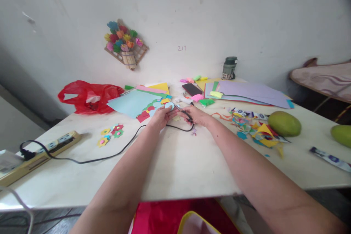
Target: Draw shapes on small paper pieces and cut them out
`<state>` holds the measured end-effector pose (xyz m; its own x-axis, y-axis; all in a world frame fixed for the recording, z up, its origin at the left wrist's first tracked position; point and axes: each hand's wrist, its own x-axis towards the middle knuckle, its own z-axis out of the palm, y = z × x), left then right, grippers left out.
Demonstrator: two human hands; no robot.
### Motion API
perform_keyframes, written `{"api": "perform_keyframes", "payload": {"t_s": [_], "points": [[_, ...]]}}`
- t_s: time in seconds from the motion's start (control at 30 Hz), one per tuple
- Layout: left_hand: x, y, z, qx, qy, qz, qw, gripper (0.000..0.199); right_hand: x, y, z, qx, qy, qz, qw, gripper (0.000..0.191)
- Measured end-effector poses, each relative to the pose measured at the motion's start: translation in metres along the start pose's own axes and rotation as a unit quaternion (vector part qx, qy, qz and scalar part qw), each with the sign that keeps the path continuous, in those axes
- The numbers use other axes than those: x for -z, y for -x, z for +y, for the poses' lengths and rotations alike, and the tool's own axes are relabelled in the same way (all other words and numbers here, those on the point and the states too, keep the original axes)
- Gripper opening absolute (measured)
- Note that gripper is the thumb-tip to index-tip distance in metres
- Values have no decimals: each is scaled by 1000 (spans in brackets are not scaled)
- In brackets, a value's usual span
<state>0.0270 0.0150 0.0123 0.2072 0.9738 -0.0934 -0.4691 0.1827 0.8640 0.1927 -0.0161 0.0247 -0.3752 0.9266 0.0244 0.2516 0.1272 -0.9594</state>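
My left hand (163,116) pinches a small light-blue paper piece (169,106) above the middle of the table. Close on its right, my right hand (195,115) is closed around the dark handles of a pair of scissors (188,116), whose blades point left to the paper. A black cable (131,140) runs across the table and passes below both hands. Just beyond my left hand lie colourful cut paper shapes (149,109) on a light-blue sheet (131,102).
Paper flowers (102,141) lie at the left, near a power strip (41,157) and a red plastic bag (91,97). Behind my right hand are a phone (192,89) and coloured sheets (246,91). Paper scraps (264,135) and a green fruit (284,123) sit right.
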Motion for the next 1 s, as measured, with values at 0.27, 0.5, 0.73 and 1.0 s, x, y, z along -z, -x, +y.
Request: {"api": "perform_keyframes", "payload": {"t_s": [0.27, 0.5, 0.73, 1.0], "points": [[0, 0, 0, -2, 5, 10, 1000, 4, 1, -2, 3, -4, 0, 2, 1000, 29], [0, -1, 1, -6, 8, 26, 1000, 6, 1, -2, 2, -15, -8, -6, 1000, 31], [0, 1, 1, -13, 5, 18, 1000, 7, 2, -1, 2, -21, -3, -8, 1000, 30], [-2, 1, -2, -6, -1, 7, 1000, 4, 5, -4, 11, -6, 12, -11, 1000, 32]]}}
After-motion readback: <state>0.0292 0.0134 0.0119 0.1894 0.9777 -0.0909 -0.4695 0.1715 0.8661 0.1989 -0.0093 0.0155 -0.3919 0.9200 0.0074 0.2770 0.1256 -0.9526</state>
